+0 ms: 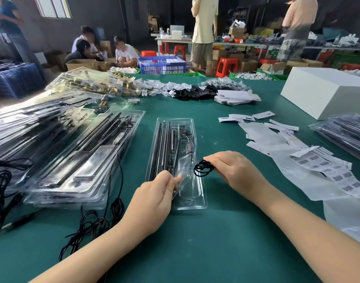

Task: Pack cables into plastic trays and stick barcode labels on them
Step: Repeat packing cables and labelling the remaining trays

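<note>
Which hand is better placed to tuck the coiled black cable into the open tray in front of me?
The right hand: it already pinches the coiled black cable just beside the tray. The left hand is busy gripping the tray's near end, apparently steadying it.

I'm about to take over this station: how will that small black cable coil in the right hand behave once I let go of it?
The cable coil looks thin and floppy, so it will likely spring open unless pressed into the tray. It seems light: the right hand pinches it with fingertips alone. It probably won't roll.
</note>
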Demonstrator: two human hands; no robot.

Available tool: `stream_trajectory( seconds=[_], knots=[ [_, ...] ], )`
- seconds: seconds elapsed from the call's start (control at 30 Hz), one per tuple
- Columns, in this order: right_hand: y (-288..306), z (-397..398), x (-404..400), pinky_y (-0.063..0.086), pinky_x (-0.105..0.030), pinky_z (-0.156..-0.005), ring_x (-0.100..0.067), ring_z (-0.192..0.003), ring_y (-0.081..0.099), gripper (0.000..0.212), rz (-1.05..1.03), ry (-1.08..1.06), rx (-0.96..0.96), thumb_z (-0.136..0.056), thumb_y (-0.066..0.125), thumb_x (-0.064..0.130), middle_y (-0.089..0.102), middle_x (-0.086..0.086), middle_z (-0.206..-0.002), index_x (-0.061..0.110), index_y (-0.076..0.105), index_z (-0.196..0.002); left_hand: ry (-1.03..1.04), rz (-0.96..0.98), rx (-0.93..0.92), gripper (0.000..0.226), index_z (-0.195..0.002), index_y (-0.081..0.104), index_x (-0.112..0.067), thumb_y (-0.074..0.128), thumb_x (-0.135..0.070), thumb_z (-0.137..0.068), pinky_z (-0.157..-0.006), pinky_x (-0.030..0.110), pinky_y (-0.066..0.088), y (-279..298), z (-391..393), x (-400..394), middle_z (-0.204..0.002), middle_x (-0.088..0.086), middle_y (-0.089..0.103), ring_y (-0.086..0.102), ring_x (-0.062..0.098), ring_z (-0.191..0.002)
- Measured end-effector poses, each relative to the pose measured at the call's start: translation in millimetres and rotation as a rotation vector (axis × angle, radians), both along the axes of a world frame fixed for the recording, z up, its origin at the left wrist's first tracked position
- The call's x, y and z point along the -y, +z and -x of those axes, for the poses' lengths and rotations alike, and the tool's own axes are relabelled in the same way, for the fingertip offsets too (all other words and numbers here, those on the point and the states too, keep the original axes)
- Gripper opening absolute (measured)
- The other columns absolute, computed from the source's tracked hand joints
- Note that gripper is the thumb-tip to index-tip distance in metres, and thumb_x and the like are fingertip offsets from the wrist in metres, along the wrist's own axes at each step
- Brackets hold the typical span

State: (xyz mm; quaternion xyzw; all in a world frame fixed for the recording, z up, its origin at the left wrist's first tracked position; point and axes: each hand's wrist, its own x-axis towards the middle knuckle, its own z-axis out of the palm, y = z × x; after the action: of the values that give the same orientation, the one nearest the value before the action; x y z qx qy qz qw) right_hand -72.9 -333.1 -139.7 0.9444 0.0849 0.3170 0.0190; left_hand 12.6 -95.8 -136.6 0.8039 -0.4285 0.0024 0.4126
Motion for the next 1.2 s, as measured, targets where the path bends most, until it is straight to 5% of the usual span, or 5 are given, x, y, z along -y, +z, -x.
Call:
stream_trajectory(
  seconds=[0.2, 0.6, 0.8, 0.97, 1.2],
  knots=[
    [-3, 2, 5, 0.057, -0.036, -0.077, -0.028, -0.084, 0.071, 0.039, 0.040, 0.042, 0.036, -0.069, 0.076, -0.016, 0.072, -0.013, -0.098, -0.003, 0.072, -0.105, 0.008, 0.046, -0.076, 0.043, -0.076, 0.042, -0.022, 0.027, -0.060, -0.089, -0.066, 0.048, 0.049, -3, -3, -1, -0.065, 0.002, 0.060, 0.065, 0.029, -0.080],
    [8, -8, -32, 0.040, -0.022, -0.045, -0.019, -0.050, 0.053, 0.043, 0.165, 0.008, -0.252, -0.064, 0.077, -0.008, 0.066, -0.007, -0.092, 0.010, 0.073, -0.103, -0.020, 0.024, 0.020, 0.033, -0.078, 0.046, -0.011, 0.040, -0.037, -0.098, -0.045, 0.026, 0.025, -3, -1, 0, -0.047, -0.007, 0.038, 0.031, 0.016, -0.043],
    [12, -18, -34, 0.038, -0.029, -0.067, -0.022, -0.082, 0.051, 0.032, 0.037, -0.106, -0.448, -0.101, 0.045, 0.013, 0.051, -0.005, -0.108, 0.020, 0.059, -0.128, -0.066, -0.064, 0.155, 0.028, -0.078, 0.038, -0.017, 0.040, -0.034, -0.101, -0.050, 0.038, 0.041, -6, 4, 1, -0.056, -0.003, 0.053, 0.043, 0.022, -0.048],
    [5, -18, -38, 0.046, -0.026, -0.094, -0.022, -0.109, 0.063, 0.027, -0.354, -0.099, -0.390, -0.094, 0.057, 0.006, 0.067, -0.008, -0.121, 0.014, 0.072, -0.114, -0.088, -0.055, 0.225, 0.022, -0.079, 0.032, -0.024, 0.041, -0.031, -0.098, -0.046, 0.034, 0.033, -6, 6, 0, -0.052, -0.008, 0.045, 0.045, 0.024, -0.056],
    [6, -28, -42, 0.044, -0.030, -0.082, -0.025, -0.093, 0.055, 0.022, -0.496, -0.175, -0.351, -0.091, 0.060, 0.005, 0.056, -0.010, -0.105, 0.011, 0.076, -0.105, -0.104, -0.082, 0.222, 0.032, -0.073, 0.021, -0.035, 0.039, -0.032, -0.099, -0.048, 0.036, 0.035, -9, 5, 0, -0.073, -0.002, 0.066, 0.047, 0.025, -0.058]
  ],
)
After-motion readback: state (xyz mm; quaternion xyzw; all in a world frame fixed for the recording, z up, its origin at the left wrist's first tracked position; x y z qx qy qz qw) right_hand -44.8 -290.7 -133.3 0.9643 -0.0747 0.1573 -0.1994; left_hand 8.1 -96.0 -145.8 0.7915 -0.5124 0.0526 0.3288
